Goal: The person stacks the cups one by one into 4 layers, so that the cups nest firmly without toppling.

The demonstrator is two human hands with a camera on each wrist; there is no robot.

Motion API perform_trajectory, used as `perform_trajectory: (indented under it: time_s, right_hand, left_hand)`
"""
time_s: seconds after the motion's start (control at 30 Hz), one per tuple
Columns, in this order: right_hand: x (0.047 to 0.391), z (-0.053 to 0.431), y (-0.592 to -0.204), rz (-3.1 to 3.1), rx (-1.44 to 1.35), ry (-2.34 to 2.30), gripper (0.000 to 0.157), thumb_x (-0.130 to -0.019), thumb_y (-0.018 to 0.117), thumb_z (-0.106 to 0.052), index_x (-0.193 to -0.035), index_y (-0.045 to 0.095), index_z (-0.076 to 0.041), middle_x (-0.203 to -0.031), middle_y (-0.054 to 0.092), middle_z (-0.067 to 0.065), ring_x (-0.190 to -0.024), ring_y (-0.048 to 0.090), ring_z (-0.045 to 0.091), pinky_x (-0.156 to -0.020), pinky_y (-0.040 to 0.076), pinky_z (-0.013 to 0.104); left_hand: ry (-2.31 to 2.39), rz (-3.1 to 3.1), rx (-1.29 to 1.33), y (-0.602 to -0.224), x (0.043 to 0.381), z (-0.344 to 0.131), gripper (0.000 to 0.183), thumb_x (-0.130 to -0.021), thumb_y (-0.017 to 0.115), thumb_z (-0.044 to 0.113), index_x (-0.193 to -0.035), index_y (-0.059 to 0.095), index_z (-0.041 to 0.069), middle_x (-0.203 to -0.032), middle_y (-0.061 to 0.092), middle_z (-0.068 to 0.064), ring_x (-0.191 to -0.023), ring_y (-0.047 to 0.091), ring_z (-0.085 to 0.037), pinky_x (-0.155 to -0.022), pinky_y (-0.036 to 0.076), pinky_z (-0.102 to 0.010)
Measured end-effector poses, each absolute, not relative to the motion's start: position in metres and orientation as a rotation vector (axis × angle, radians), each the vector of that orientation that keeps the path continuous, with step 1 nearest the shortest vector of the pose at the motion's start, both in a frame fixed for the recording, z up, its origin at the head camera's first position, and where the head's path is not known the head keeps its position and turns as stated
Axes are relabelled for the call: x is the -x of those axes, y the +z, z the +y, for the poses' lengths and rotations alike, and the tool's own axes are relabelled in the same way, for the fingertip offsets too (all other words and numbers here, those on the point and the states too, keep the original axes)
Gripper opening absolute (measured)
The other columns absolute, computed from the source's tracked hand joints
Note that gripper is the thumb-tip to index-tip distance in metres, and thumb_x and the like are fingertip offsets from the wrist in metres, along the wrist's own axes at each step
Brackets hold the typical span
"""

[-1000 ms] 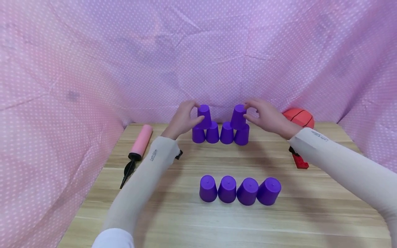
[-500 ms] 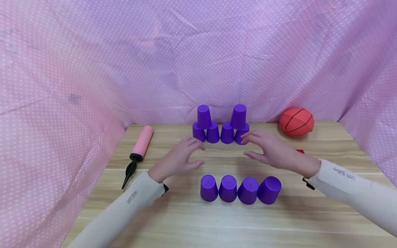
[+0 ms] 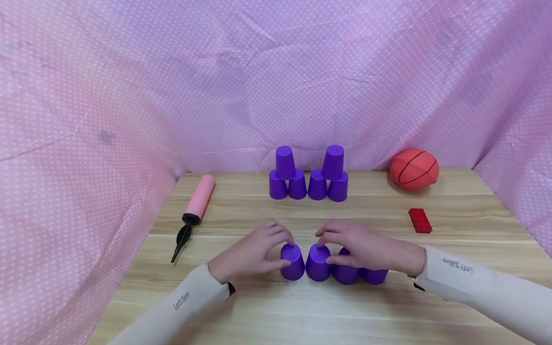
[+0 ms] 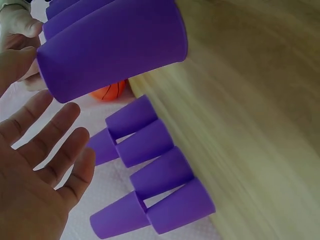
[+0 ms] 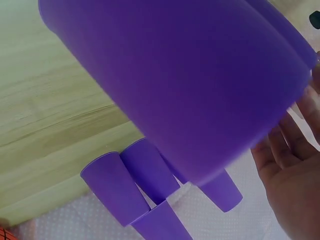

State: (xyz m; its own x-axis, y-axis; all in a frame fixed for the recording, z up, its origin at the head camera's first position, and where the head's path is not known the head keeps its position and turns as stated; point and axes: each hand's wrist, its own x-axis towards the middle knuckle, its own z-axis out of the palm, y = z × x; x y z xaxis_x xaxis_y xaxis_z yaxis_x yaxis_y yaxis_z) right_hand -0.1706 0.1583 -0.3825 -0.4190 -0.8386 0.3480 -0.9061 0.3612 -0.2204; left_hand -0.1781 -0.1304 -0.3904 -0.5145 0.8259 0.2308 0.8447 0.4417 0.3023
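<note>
Several purple cups stand upside down in a row on the near table. My left hand [image 3: 260, 249] pinches the leftmost cup [image 3: 295, 269] around its top, thumb on the near side and fingertips at the far rim; that cup [image 4: 115, 50] fills the upper left wrist view. My right hand [image 3: 364, 247] reaches over the two right cups [image 3: 346, 275] and pinches the second cup [image 3: 316, 269] near its top. In the right wrist view a large purple cup [image 5: 185, 85] hides part of the right fingers. Both held cups stand on the table.
Two small purple cup stacks stand at the back, a left upper cup [image 3: 285, 163] and right upper cup [image 3: 333, 163] each bridging two cups. A pink hand pump [image 3: 201, 196] lies left. At right are an orange ball [image 3: 414, 168] and a red toy brick [image 3: 420, 220].
Both hands have left the upper cups of the back stacks and come down toward me to the front row, now at its two left cups. The stacks have stayed standing.
</note>
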Motion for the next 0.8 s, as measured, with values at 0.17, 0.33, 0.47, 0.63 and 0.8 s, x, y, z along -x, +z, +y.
perform_trajectory:
  time_s: [0.17,0.33,0.47,0.63,0.8]
  right_hand:
    - [0.1689,0.1560,-0.3853,-2.457,-1.596,0.552,0.028,-0.081,0.075,-0.029,-0.102,0.064,-0.016,-0.114,0.058,0.000,-0.105,0.055,0.016,-0.088,0.047,0.035]
    - [0.1665,0.1533,-0.3867,-2.474,-1.620,0.519,0.028,-0.080,0.076,-0.028,-0.102,0.064,-0.016,-0.113,0.059,0.002,-0.104,0.055,0.015,-0.088,0.047,0.033]
    - [0.1646,0.1514,-0.3867,-2.485,-1.627,0.531,0.027,-0.079,0.077,-0.024,-0.101,0.063,-0.016,-0.112,0.059,0.000,-0.103,0.056,0.013,-0.086,0.048,0.031]
    - [0.1643,0.1507,-0.3855,-2.489,-1.630,0.550,0.026,-0.079,0.076,-0.022,-0.101,0.063,-0.016,-0.111,0.058,-0.001,-0.101,0.056,0.012,-0.085,0.049,0.030]
    - [0.1678,0.1503,-0.3848,-2.426,-1.651,0.570,0.026,-0.079,0.076,-0.020,-0.101,0.062,-0.014,-0.109,0.058,0.000,-0.100,0.056,0.013,-0.085,0.048,0.029]
  left_hand:
    - [-0.626,-2.648,1.523,-0.3937,0.1757,-0.1308,0.032,-0.086,0.068,0.039,-0.109,0.059,0.018,-0.111,0.057,0.009,-0.105,0.046,-0.008,-0.091,0.040,-0.026]
    - [-0.642,-2.625,1.542,-0.3966,0.1748,-0.1315,0.032,-0.087,0.067,0.039,-0.109,0.058,0.019,-0.110,0.056,0.011,-0.105,0.046,-0.006,-0.091,0.039,-0.024]
    - [-0.659,-2.612,1.549,-0.3979,0.1745,-0.1314,0.031,-0.087,0.067,0.038,-0.110,0.058,0.019,-0.109,0.055,0.012,-0.104,0.045,-0.005,-0.090,0.039,-0.022]
    - [-0.674,-2.626,1.545,-0.3965,0.1736,-0.1308,0.030,-0.087,0.067,0.037,-0.109,0.058,0.019,-0.108,0.055,0.012,-0.103,0.044,-0.004,-0.089,0.040,-0.020]
    - [-0.683,-2.639,1.530,-0.3940,0.1754,-0.1324,0.029,-0.088,0.066,0.035,-0.111,0.058,0.018,-0.109,0.055,0.011,-0.104,0.045,-0.005,-0.089,0.040,-0.021]
